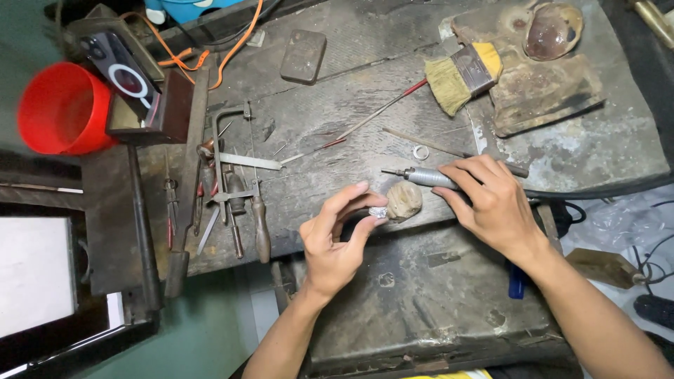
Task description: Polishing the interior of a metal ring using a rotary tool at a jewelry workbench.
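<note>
here, at the far left, a red plastic cup (62,107) stands beside a dark phone (121,70) propped on a small box, and a jeweller's saw (235,182) lies flat on the worn workbench (337,105) among pliers and files. nearer the middle, the left hand (335,238) is raised with palm turned toward the viewer, thumb and forefinger pinched shut on a small silver ring (378,211) pressed against a rounded wooden bench peg (404,200). just right of that, the right hand (488,203) lies knuckles up, its fingers wrapped tight around a rotary handpiece (425,177) whose fine tip points left, just above the ring and not clearly touching it. it would seem wise to keep the ring braced on the peg and bring the tip in lightly. farther back, a yellow-handled brush (462,76) rests on the bench, well apart.
</note>
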